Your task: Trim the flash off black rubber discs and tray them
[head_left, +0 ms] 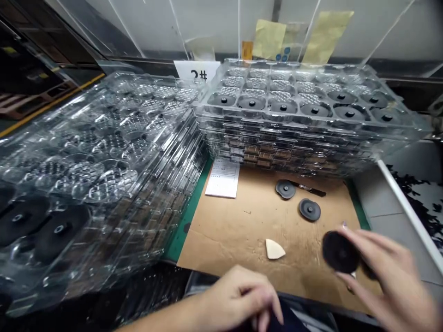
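Observation:
My right hand point(391, 276) pinches a round black disc point(339, 252) between thumb and fingers, just above the brown cardboard sheet point(238, 230). A second dark piece seems to sit behind the fingers, though I cannot make it out. My left hand point(238, 297) rests at the near edge of the cardboard with fingers curled loosely downward and nothing visible in them. Two more black discs, one point(285, 189) and the other point(309, 210), lie on the cardboard beyond my right hand. A small cream wedge point(274, 249) lies between my hands.
A stack of clear blister trays point(86, 175) fills the left, with black discs in its near pockets. Another tray stack point(311, 120) stands at the back, its front row holding discs. A white paper slip point(223, 177) and a dark pen-like tool point(311, 189) lie on the cardboard. A white rail point(408, 207) borders the right.

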Available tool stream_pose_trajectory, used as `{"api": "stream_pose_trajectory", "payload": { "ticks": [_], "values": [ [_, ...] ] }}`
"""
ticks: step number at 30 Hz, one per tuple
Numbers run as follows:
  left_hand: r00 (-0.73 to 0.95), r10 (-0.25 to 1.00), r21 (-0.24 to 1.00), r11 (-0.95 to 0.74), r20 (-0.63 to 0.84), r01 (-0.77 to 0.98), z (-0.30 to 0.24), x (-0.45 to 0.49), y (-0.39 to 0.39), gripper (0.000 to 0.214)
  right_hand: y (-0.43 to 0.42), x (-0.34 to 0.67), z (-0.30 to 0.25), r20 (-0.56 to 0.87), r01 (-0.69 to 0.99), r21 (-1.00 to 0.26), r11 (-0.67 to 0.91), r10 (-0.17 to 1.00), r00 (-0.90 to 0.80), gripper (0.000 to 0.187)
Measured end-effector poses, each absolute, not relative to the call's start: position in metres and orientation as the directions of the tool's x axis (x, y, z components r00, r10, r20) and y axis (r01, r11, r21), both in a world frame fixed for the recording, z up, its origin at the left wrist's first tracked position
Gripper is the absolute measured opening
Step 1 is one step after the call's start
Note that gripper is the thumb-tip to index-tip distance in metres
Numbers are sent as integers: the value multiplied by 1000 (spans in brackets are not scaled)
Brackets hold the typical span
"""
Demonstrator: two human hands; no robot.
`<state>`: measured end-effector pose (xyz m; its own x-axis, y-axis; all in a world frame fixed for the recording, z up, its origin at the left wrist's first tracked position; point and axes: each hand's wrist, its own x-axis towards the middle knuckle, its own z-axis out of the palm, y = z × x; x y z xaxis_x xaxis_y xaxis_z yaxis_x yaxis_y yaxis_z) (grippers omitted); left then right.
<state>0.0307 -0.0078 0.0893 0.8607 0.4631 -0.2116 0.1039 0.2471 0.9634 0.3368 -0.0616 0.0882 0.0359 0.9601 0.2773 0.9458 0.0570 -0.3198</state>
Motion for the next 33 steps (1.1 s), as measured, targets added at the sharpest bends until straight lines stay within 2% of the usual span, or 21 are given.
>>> {"api": "stream_pose_trajectory", "payload": {
  "ticks": [1, 2, 4, 6, 10, 12, 15, 18, 22, 25, 28, 30, 33],
  "values": [
    [766, 555, 913, 396, -325, 100, 78, 29, -6, 42, -67, 320, 71, 235, 924, -367, 109, 972, -21, 53],
    [685, 612, 878, 470, -395, 87, 67, 27, -6, 40, -73, 302, 55, 189, 894, -428, 134, 980, -57, 58],
    [557, 687, 848, 526, -467, 62, 45, 24, -9, 30, -80, 267, 34, 101, 826, -555, 100, 994, -52, 60],
    [486, 729, 836, 548, -482, 7, 29, 26, -13, 34, -79, 241, 26, 33, 758, -650, 57, 998, -47, 59],
    [479, 762, 718, 616, -437, -324, 13, 46, -18, 63, -57, 220, 30, -35, 651, -758, 51, 992, -119, 64],
    [475, 767, 643, 631, -432, -434, 12, 58, -18, 63, -43, 220, 34, -38, 609, -790, 69, 986, -161, 65],
    [445, 763, 576, 646, -469, -501, 15, 65, -14, 64, -29, 221, 39, -63, 563, -825, 57, 980, -191, 68],
    [447, 739, 538, 673, -504, -507, 20, 63, -9, 68, -21, 217, 42, -113, 543, -840, 16, 972, -204, 70],
    [418, 734, 519, 677, -536, -522, 26, 54, -1, 59, -19, 214, 44, -99, 595, -802, 43, 974, -205, 66],
    [394, 750, 494, 652, -531, -575, 26, 47, 8, 53, -25, 223, 37, -129, 686, -722, -92, 992, -2, 52],
    [343, 776, 495, 611, -530, -617, 23, 41, 17, 53, -37, 232, 23, -190, 769, -582, -264, 964, 187, 39],
    [319, 783, 499, 596, -534, -629, 20, 40, 22, 54, -45, 230, 13, -175, 807, -545, -227, 972, 156, 31],
    [290, 794, 510, 577, -535, -638, 17, 41, 25, 55, -56, 215, 3, -116, 767, -638, -67, 993, -10, 21]
  ]
}}
